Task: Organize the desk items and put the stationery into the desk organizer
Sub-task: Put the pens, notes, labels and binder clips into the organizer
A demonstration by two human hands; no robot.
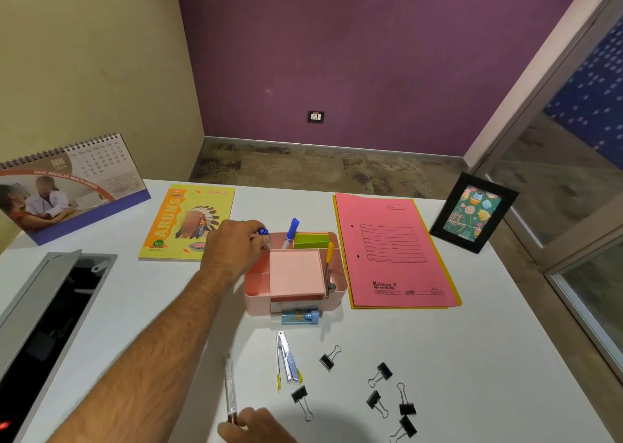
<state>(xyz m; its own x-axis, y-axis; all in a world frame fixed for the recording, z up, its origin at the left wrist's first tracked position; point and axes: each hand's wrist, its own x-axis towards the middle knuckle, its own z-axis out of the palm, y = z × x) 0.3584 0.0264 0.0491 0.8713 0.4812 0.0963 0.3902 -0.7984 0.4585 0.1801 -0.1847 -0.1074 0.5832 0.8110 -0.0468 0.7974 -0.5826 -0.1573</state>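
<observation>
A pink desk organizer (258, 299) stands mid-desk with a blue-capped pen (292, 232), green and orange sticky notes (310, 240) and a yellow pencil (328, 264) in its compartments. My left hand (232, 247) hovers over the organizer's back left corner and pinches a blue-capped pen (263, 232). My right hand (256, 425) is at the bottom edge and pinches the end of a clear pen (230, 385) lying on the desk. Silver tweezers-like metal tools (286, 358) and several black binder clips (379, 373) lie in front of the organizer. A blue eraser box (300, 317) sits at its front.
A yellow notebook (178, 220) lies behind left, a pink file folder (394, 250) right of the organizer, a framed picture (472, 211) at the far right. A desk calendar (67, 186) stands at the back left. A grey cable tray opening (50, 324) is at the left edge.
</observation>
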